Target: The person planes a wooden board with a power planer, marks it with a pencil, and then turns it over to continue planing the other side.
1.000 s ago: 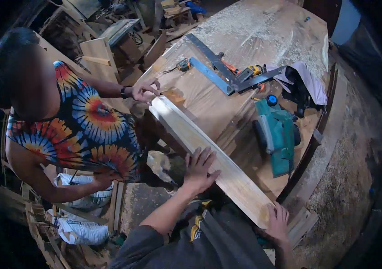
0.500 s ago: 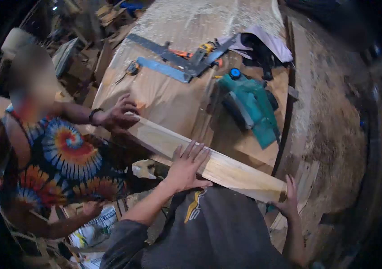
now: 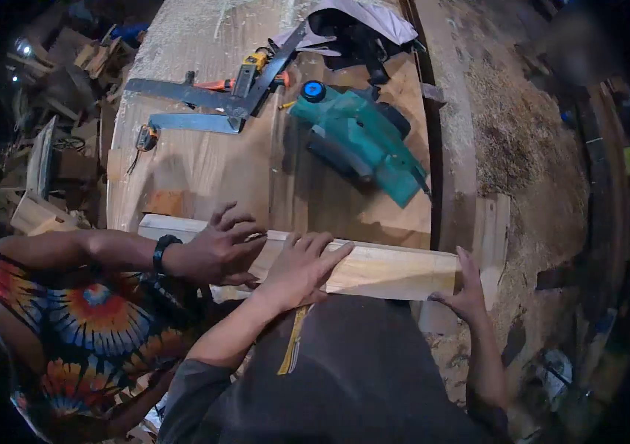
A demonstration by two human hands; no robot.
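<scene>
A long pale wooden board point(image 3: 396, 270) lies across the front of me, against my dark shirt point(image 3: 359, 355). My left hand point(image 3: 296, 270) is on the board near its middle, fingers draped over its upper edge. The right end of the board sits in my right hand point(image 3: 470, 285), its fingers up along the end and the thumb at the lower edge. Beside my left hand, another person's hand point(image 3: 219, 248) with a dark wristband is over the board's left part, fingers spread. That arm hides some of the board.
Past the board is a wide wooden work surface point(image 3: 204, 159) with shavings on it. On it are a green power planer point(image 3: 363, 140), metal squares point(image 3: 196, 122), a tape measure point(image 3: 146, 138), an orange-handled tool point(image 3: 215, 85) and a pale cloth point(image 3: 370, 22). Scrap wood point(image 3: 56, 163) is piled at left.
The board has turned from slanting to nearly level in view, its right end now higher. The other person's hand has moved from the far left end toward my left hand. My view has shifted.
</scene>
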